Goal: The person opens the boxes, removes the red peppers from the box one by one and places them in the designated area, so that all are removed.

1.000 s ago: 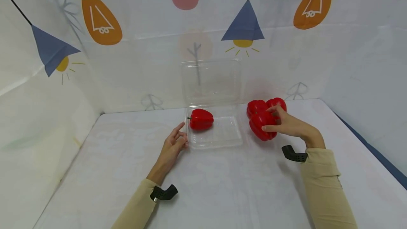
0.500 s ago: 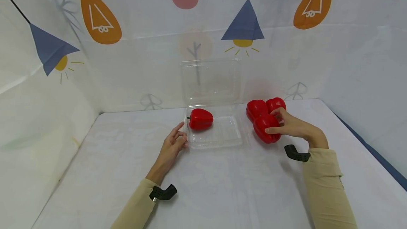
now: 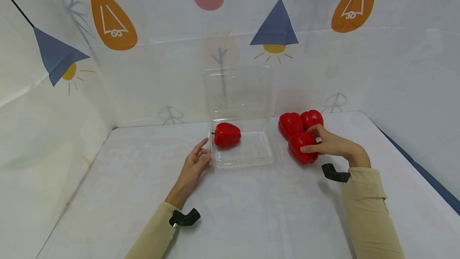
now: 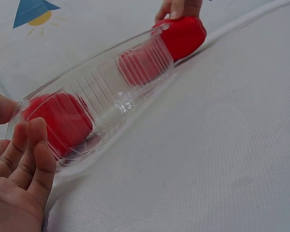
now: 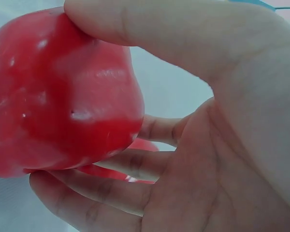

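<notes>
At the right of the head view, my right hand [image 3: 332,144] grips a red bell pepper [image 3: 298,156], thumb on its near side and fingers at its far side. Up close in the right wrist view, the same bell pepper [image 5: 53,96] sits between thumb and fingertips. My left hand [image 3: 193,167] lies by the left side of a clear plastic clamshell box [image 3: 253,145], its fingertips at the wall with relaxed fingers. One red bell pepper [image 3: 227,135] with a green stem lies in the box's left part. The box's lid [image 3: 238,93] stands raised behind.
Two more red bell peppers, a left one [image 3: 289,124] and a right one [image 3: 312,119], sit just behind the gripped one, right of the box. A white cloth [image 3: 244,211] covers the table. A printed curtain [image 3: 161,71] closes off the back.
The right hand has drawn its bell pepper slightly right and toward the near edge, away from the pair behind. Left hand and box look the same.
</notes>
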Available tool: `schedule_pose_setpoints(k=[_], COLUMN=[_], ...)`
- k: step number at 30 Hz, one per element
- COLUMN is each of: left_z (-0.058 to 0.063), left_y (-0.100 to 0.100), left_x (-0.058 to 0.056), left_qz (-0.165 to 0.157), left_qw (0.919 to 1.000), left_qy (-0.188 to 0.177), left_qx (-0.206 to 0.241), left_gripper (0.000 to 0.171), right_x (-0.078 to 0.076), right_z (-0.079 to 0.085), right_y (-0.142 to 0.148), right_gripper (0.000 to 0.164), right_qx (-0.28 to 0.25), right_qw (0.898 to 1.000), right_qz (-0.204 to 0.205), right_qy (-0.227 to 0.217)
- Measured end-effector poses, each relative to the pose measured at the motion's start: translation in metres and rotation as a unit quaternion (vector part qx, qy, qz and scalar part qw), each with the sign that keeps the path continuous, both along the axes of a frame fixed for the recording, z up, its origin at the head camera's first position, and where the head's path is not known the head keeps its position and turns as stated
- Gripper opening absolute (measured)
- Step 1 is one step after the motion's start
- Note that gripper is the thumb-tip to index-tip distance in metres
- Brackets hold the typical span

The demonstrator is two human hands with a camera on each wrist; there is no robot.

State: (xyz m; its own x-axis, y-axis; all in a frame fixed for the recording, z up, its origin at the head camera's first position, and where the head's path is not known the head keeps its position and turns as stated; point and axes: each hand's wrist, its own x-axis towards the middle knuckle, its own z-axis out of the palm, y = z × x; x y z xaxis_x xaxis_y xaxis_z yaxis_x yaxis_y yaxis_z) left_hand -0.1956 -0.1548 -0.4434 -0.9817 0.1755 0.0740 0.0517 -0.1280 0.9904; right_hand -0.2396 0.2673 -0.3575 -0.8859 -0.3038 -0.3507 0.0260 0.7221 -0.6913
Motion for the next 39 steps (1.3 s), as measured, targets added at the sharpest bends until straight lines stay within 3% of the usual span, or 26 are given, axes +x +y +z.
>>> schedule_pose_setpoints(k=[22,39], left_z=[-0.002,0.0], left_y=[0.0,0.0], left_x=[-0.002,-0.001], left_qz=[-0.01,-0.008], left_qw=[0.9992,0.9995], left_qy=[-0.006,-0.009], left_qx=[0.037,0.03], left_gripper=[0.059,0.058], right_x=[-0.006,-0.006], right_z=[-0.01,-0.011], right_y=[-0.007,-0.009], right_gripper=[0.086,0.09], right_qx=[0.011,0.022], right_qw=[1.0,0.999], right_qz=[-0.006,-0.012], right_qy=[0.029,0.039])
